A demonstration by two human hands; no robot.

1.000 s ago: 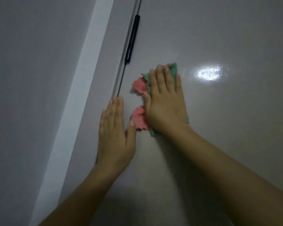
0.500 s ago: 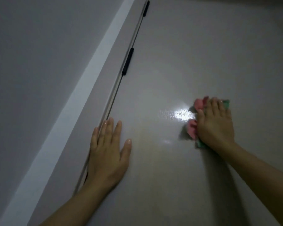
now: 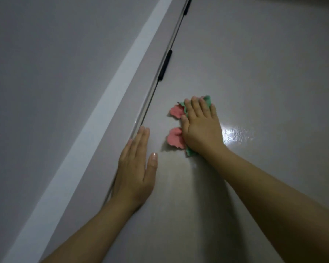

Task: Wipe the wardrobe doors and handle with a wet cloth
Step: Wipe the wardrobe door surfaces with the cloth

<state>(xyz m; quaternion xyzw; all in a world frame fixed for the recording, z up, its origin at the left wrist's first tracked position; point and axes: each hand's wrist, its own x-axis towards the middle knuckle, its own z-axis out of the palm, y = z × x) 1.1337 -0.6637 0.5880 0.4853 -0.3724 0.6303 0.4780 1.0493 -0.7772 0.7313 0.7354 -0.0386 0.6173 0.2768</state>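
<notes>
Right hand (image 3: 201, 128) flat on cloth (image 3: 176, 138), handle (image 3: 165, 65) slanting up-right

Both hands lie flat on the wardrobe door (image 3: 254, 73). The right hand (image 3: 200, 128) presses on the cloth (image 3: 176, 137), which sticks out past its thumb side and beyond its fingertips. The left hand (image 3: 136, 171) rests just left of it and a little nearer the person, apart from the cloth. The handle (image 3: 165, 65) runs along the door's edge, above and ahead of the left hand's fingertips.
</notes>
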